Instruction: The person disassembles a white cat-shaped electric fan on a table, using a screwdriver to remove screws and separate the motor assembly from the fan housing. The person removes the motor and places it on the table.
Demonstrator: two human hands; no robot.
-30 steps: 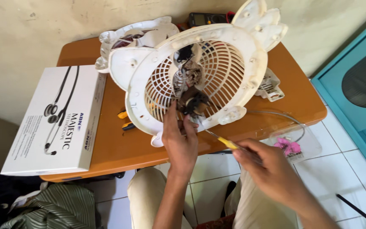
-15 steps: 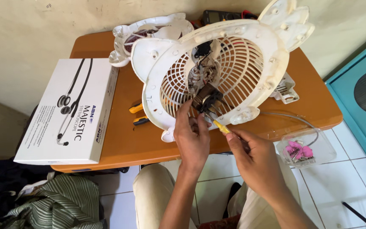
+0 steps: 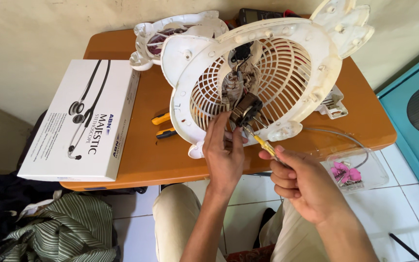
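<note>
Reaching up from below, left hand [image 3: 224, 153] pinches the dark motor part [image 3: 245, 110] at the white fan grille [image 3: 287, 58] on the table edge; right hand [image 3: 299, 182] fists a yellow screwdriver [image 3: 264, 144], tip at the part.

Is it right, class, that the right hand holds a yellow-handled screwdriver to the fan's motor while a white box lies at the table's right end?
Not quite. The head view shows the box at the table's left end. The right hand does hold the screwdriver to the motor.

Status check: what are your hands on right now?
Left hand grips motor in fan grille. Right hand holds screwdriver against it. Nothing between.
</note>
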